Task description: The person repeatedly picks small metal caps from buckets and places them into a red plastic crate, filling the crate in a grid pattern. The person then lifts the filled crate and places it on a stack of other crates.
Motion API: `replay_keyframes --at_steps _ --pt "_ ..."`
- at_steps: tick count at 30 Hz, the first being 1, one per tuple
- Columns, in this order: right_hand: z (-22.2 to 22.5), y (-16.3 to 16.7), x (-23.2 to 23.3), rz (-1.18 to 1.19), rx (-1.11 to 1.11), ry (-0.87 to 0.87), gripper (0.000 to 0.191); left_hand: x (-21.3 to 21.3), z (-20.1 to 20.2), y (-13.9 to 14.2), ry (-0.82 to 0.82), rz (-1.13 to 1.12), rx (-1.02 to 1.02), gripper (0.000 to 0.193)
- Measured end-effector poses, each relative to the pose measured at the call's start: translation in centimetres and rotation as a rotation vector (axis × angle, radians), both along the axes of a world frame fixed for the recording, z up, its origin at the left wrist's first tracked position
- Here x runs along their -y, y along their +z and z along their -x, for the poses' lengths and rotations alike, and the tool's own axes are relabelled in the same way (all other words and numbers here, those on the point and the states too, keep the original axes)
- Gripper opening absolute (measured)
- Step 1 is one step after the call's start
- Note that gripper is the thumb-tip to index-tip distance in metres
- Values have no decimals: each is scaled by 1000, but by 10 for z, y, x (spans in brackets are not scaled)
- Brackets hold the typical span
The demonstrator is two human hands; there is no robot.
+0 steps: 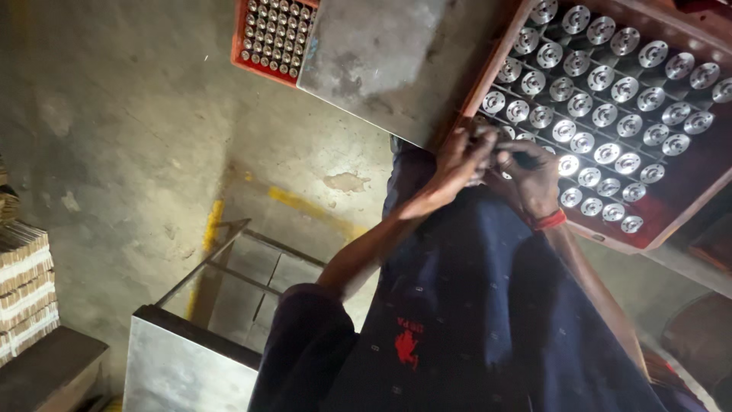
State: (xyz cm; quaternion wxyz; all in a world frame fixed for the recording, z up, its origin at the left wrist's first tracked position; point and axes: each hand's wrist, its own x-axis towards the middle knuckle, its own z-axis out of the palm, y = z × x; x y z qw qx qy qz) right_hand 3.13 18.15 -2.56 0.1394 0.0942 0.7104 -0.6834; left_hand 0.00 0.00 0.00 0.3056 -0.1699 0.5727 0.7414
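Observation:
A red tray (690, 200) at the upper right holds several rows of shiny round metal parts (605, 114). My left hand (457, 162) and my right hand (534, 179), which wears a red wristband (549, 220), meet at the tray's near left corner. Both hands have their fingers closed together around a small metal part (499, 152), which is mostly hidden by the fingers. My dark blue clothing (473, 305) fills the lower middle of the view.
A grey metal plate (374, 53) lies between this tray and a second red tray (274, 34) of small metal parts at the top. An open metal frame box (206, 320) stands at lower left. Stacked flat pieces (23, 290) sit at the left edge. The concrete floor has yellow paint marks (305, 204).

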Motion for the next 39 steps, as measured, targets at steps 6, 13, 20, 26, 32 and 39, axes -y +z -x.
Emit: replay_keyframes --at_steps 6,13,20,26,32,39 --pt "3 42 3 -596 -336 230 16 35 -1 -14 560 -631 543 27" --pt "22 33 27 -875 -347 323 26 35 -15 -10 240 -468 180 32" --pt "5 54 11 61 65 -5 34 21 -12 -14 -176 -309 128 37" --pt "-5 49 -9 32 -3 116 33 1 -3 -17 -467 -232 172 41" --pt "-20 14 -11 -143 -139 -151 22 -7 -9 -17 -443 -196 235 58" --pt "-33 8 -43 -437 -240 11 15 19 -3 -18 158 -451 400 33"
